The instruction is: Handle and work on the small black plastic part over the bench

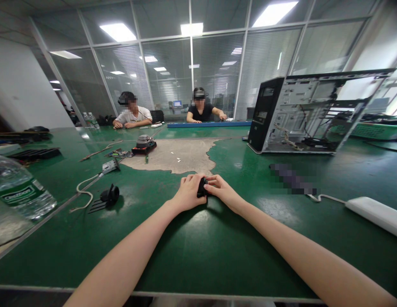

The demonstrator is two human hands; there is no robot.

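A small black plastic piece (202, 187) is held just above or on the green table (198, 251), in front of me. My left hand (189, 192) wraps round it from the left, fingers bent over its top. From the right, the fingertips of my right hand (221, 190) pinch its near side. Much of the piece is hidden by my fingers, so I cannot make out its kind. Left of my hands lies another black plastic part (110, 195), with a round end and several thin prongs.
An open computer case (265, 117) stands at the right, beyond a white power strip (378, 213) and a pixelated dark object (291, 179). At left are a water bottle (22, 189), a metal part (110, 166) with a cable, and a fan-like unit (144, 145). Two people sit opposite.
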